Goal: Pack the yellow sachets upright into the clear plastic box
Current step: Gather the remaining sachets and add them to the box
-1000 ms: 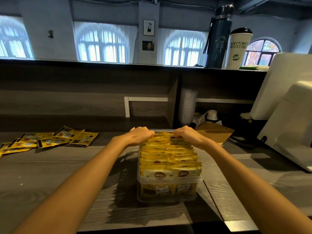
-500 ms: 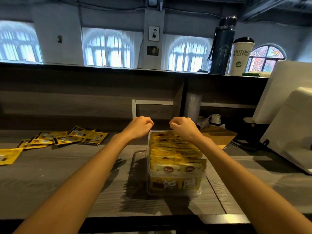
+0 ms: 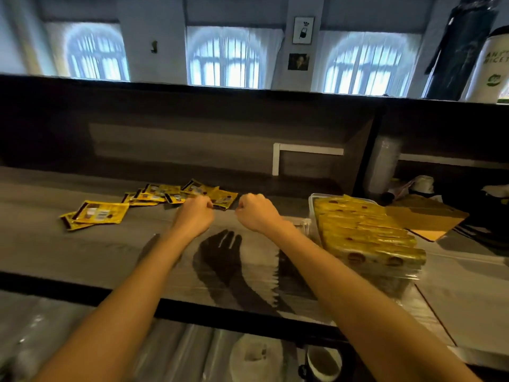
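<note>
Left hand grip: the left hand (image 3: 194,217) has its fingers curled at the near edge of the loose sachets (image 3: 165,192). The back of the hand hides the fingertips, so I cannot tell if it pinches one.
Right hand grip: the right hand (image 3: 256,213) is clenched in a fist just right of the left hand, with nothing visible in it.
Nearest sachet: the rightmost sachet (image 3: 224,198) lies flat in the gap between the two hands, just beyond the knuckles, its long side slanting across the frame.
Nearer hand: the left hand is at the pile and the right is just beside it, so either looks able to reach that sachet.
Outlying sachets: a pair of sachets (image 3: 100,212) lies flat further left, apart from the main pile, on the wooden counter (image 3: 82,252).
Way to the box: the clear plastic box (image 3: 310,201) stands at centre right of the frame, to the right of the right hand, with its long axis running near to far.
Box contents: packed sachets (image 3: 363,232) stand upright in close rows and seem to fill it nearly to the rim.
Coming move, as I judge it: lift a flat sachet, turn it on edge and carry it rightward to the box.
Writing: the white cup (image 3: 493,64) at the upper right edge shows only cut-off letters, "AN" over "ICET", with a green logo below.
Sachet print: too blurred to read.
</note>
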### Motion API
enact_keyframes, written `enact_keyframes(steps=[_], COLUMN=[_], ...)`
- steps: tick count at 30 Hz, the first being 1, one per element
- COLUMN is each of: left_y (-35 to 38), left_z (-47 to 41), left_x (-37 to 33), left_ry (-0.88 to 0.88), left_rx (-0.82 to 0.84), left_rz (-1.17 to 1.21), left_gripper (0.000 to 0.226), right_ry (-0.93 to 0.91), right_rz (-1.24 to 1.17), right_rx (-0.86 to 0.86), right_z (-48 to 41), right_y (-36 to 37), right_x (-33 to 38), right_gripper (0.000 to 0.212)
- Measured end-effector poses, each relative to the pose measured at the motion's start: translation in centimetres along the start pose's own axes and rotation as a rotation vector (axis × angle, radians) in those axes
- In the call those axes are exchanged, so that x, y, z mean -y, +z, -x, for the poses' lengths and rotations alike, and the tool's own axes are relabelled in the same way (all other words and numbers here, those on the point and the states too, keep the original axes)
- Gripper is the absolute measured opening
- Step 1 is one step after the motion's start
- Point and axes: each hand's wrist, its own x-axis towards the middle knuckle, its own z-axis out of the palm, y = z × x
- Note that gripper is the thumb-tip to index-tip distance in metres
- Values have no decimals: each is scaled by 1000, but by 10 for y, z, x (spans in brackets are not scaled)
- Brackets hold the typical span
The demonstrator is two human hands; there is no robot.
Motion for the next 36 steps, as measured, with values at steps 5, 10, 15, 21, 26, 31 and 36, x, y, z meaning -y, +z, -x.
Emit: enact_keyframes(steps=[5,10,15,21,26,31,36], left_y=[16,23,32,31,27,11,3], left_z=[-12,-49,-70,-59,-33,-7,10], left_x=[51,68,72,63,51,42,35], left_ry=[-84,-19,-37,13,98,156,167], left_rx=[70,135,257,183,183,171,164], left_rz=[-88,-208,-279,-393,-450,-346,-338], left_gripper=[44,61,55,39,34,27,39], right_ry=[17,-2,-16,-10,19,65,66], right_rz=[62,85,170,135,119,50,127], right_rx=[192,239,226,124,9,-87,-200], right_z=[-33,-69,-86,-74,-40,-18,-2], right_y=[50,75,79,75,57,42,48], right_x=[14,10,3,4,6,-2,-7], right_gripper=[37,57,59,50,27,33,31])
